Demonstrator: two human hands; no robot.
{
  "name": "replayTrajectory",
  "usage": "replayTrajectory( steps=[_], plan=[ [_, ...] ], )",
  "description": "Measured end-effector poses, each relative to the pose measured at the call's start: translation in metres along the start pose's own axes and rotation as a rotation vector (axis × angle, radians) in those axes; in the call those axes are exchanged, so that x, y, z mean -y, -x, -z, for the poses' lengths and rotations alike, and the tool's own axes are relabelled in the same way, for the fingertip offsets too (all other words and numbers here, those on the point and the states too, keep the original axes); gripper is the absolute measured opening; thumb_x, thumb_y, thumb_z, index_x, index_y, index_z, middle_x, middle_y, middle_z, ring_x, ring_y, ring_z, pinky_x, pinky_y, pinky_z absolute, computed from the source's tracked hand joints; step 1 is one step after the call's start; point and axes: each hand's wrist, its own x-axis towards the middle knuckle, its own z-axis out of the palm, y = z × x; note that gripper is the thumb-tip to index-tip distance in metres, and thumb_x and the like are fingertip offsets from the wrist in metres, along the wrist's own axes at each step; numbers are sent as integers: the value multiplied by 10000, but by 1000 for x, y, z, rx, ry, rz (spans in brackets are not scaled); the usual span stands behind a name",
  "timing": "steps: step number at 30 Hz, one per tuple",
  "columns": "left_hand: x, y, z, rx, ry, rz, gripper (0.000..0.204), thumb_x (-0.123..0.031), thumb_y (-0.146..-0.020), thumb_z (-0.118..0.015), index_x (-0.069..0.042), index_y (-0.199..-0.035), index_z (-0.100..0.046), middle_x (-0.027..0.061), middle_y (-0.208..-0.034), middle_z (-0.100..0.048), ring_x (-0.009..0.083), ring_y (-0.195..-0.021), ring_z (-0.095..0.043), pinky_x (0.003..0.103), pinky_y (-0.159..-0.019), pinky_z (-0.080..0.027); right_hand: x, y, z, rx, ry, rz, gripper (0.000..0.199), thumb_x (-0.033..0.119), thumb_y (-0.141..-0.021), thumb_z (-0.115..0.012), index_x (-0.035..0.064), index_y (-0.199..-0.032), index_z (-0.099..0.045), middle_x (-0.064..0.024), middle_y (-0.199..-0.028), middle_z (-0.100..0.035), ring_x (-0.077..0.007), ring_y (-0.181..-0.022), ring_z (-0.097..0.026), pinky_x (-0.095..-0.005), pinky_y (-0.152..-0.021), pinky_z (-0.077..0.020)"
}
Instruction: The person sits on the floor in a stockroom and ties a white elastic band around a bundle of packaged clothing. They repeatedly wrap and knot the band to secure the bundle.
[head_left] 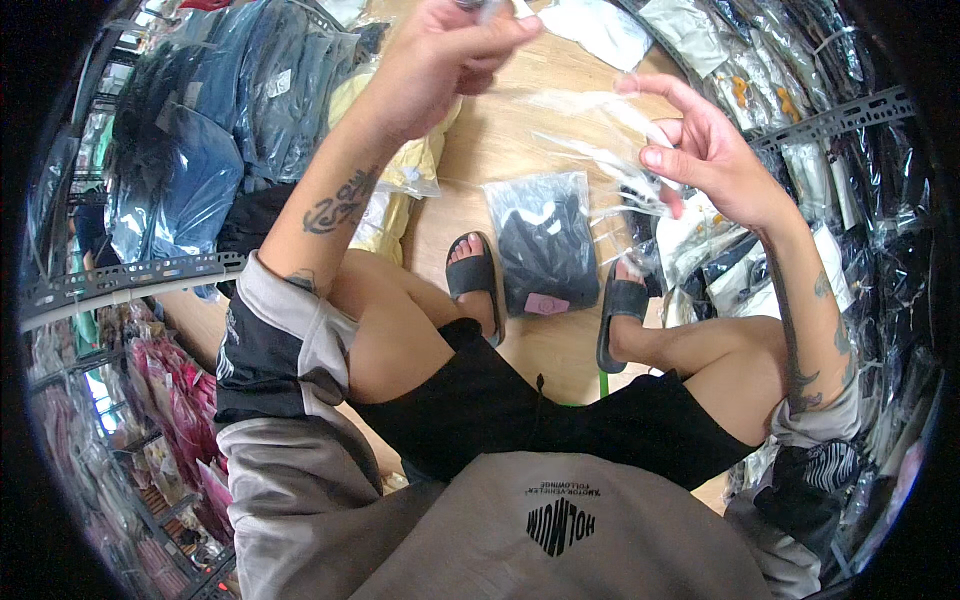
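Observation:
My left hand (462, 55) is raised at the top edge, partly cut off and slightly blurred. Its fingers are curled closed, with a small shiny bit by them that I cannot make out. At the upper right, my right hand (705, 155) has its fingers bent round clear plastic film (610, 150). The film hangs in thin, glossy, blurred strips between the hands and below the right one. On the floor between my feet lies a dark folded garment (548, 245) in a clear bag, with a pink label near its lower edge. Neither hand touches that bag.
Bagged blue and dark garments (210, 120) fill the rack at left, with pink ones (170, 390) below. Yellow bagged clothing (410, 165) stands beside my left arm. A perforated metal shelf edge (840, 118) crosses the packed right rack. White bagged clothing (600, 30) lies at the far end.

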Motion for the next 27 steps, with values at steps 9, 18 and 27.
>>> replayTrajectory(
  steps=[9, 18, 27],
  plan=[
    [23, 7, 87, -663, -256, -234, 316, -103, -899, -496, -27, -1203, -539, -62, -603, -380, 30, -474, -313, 199, -414, -262, -28, 15, 61, -258, 389, -1, 190, 186, -900, -617, 33, -1012, -604, 16, -728, -595, -50, -702, -551, -206, -678, -438],
    [30, 24, 105, -853, -420, -46, 190, -144, -864, -576, -68, -1004, -680, -83, -558, -381, 35, -463, -308, 233, -432, -255, -30, 15, 75, -237, 584, -130, 335, 326, -923, -580, 44, -744, -601, 25, -667, -559, -30, -618, -456, -214, -586, -374],
    [32, 35, 135, -1009, -488, 19, 228, -150, -821, -560, -61, -993, -679, -62, -559, -404, 67, -481, -331, 244, -462, -262, -38, 45, 110, -381, 437, -51, 290, 336, -913, -598, 81, -776, -583, 79, -605, -416, -11, -529, -350, -198, -472, -257]
  ],
)
